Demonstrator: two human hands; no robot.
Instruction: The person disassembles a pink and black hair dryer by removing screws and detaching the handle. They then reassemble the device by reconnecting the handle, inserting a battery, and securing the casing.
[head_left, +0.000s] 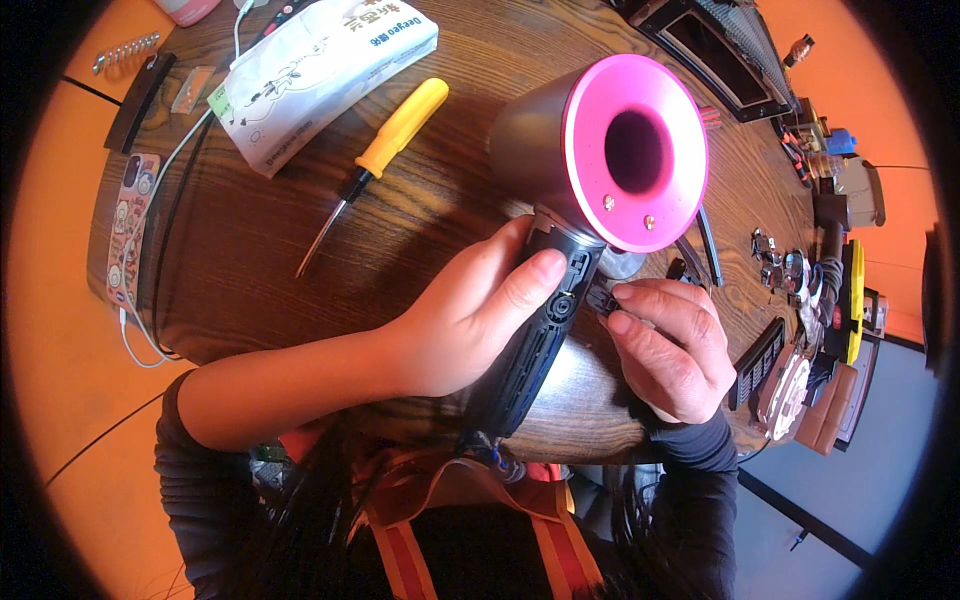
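A hair dryer (545, 130) with a grey barrel and a pink ring-shaped end is held above the table, its round opening turned toward me. Its black handle (540, 350) slants down toward my body, with ribbed inner parts showing and wires at the lower end. My left hand (480, 305) is wrapped round the top of the handle, thumb on its exposed face. Just right of the handle, my right hand (675, 345) pinches a small dark part (602, 298), partly hidden by the fingertips; what it is exactly cannot be made out.
A yellow-handled screwdriver (400, 130) lies on the wooden table, beside a white tissue pack (330, 75). At the left edge are a stickered phone (130, 225) and cables. Small loose parts (790, 268), a black vent-like piece (757, 363) and a black box-shaped appliance (715, 55) lie rightward.
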